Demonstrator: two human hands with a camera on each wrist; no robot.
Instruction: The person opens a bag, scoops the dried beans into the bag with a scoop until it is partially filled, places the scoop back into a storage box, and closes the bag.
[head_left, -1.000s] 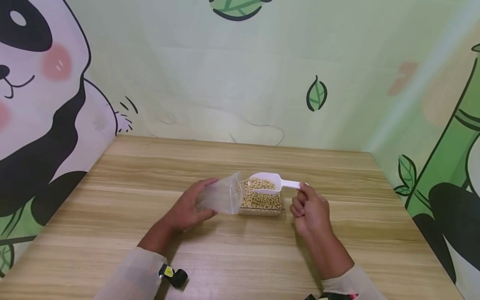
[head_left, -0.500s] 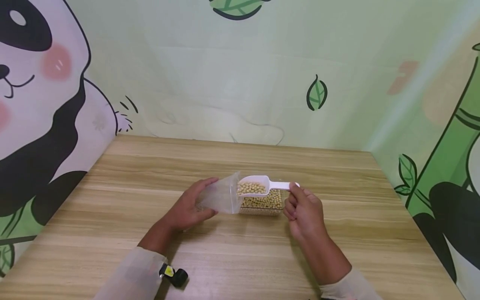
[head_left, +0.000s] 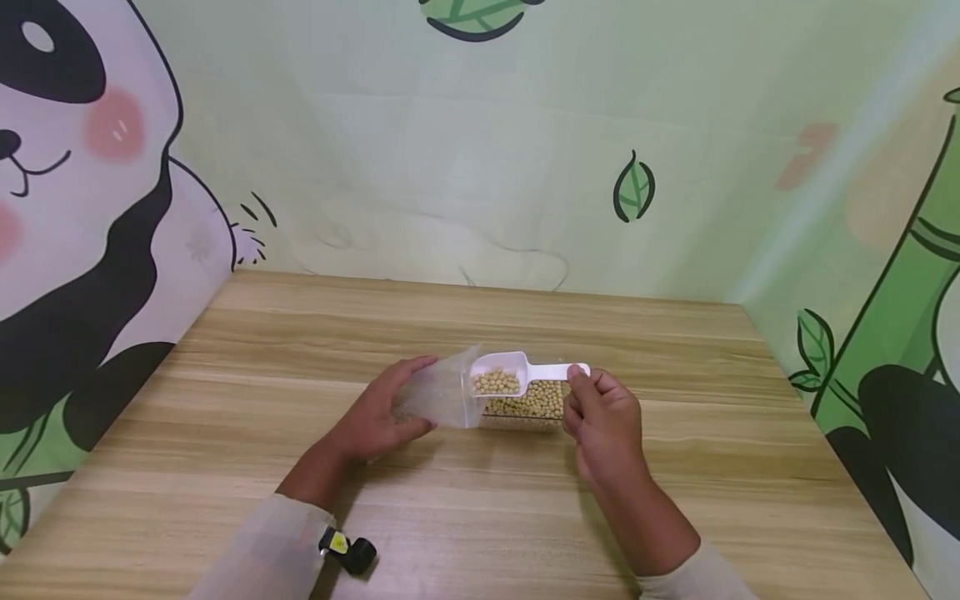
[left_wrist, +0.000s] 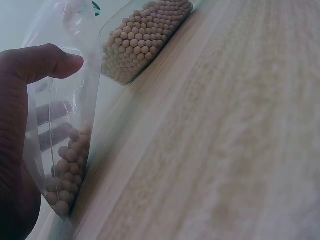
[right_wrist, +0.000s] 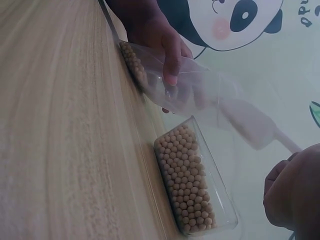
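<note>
My left hand (head_left: 378,414) grips a clear plastic bag (head_left: 442,390) around its sides, thumb near me, the bag's mouth facing right. Some soybeans (left_wrist: 67,172) lie in the bottom of the bag in the left wrist view. With thumb and curled fingers, my right hand (head_left: 609,421) pinches the handle of a white scoop (head_left: 551,372). Soybeans (head_left: 495,382) sit in the scoop, whose front end is at the bag's mouth, partly inside it. Beneath the scoop stands a clear box (right_wrist: 220,190) full of soybeans, partly covered by the scoop in the head view.
Everything rests on a wood-grain table (head_left: 465,517). A wall with a painted panda and leaves (head_left: 634,187) rises behind it, and printed side walls flank it. A small black device (head_left: 351,552) is strapped to the left wrist.
The right hand has carried the scoop left from over the box to the bag's mouth. Fewer beans show in the scoop now. The left hand and bag hold still.
</note>
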